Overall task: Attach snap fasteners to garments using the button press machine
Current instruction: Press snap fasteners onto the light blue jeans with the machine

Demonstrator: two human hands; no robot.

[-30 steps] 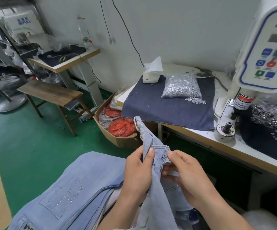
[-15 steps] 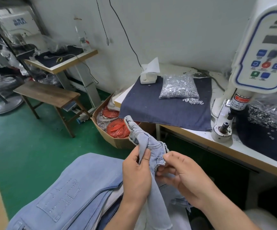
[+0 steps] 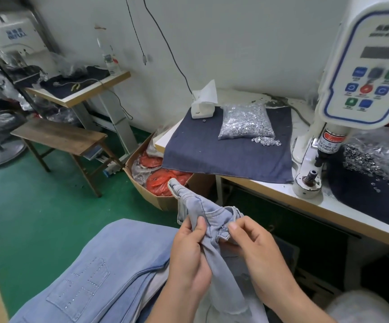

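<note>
Both hands, left (image 3: 190, 257) and right (image 3: 256, 250), pinch the jeans (image 3: 209, 220) waistband; the press die (image 3: 311, 177) lies up-right, nearer the right hand.

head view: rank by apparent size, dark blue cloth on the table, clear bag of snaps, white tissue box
1. dark blue cloth, largest by far
2. bag of snaps
3. tissue box, smallest

All three lie close together on the table, so depth hardly affects the order.
</note>
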